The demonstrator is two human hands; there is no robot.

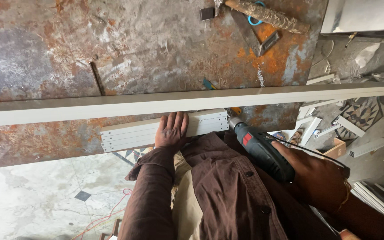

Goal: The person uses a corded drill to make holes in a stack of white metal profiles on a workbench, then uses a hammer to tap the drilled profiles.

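Note:
My left hand [171, 130] lies flat with fingers spread on a short white ribbed profile piece [125, 134] at the near edge of a rusty metal table [125, 49]. A long white profile bar [156, 104] runs across the table just behind it. My right hand [318, 175] grips a dark power drill [258, 149] with a red mark. The drill's tip meets the right end of the short piece.
A hammer with a wrapped handle [267, 15], a metal square [256, 38] and a blue ring lie at the far side of the table. White profile offcuts [334, 129] and a small wooden box [334, 149] litter the floor at right. A red cable lies on the floor below.

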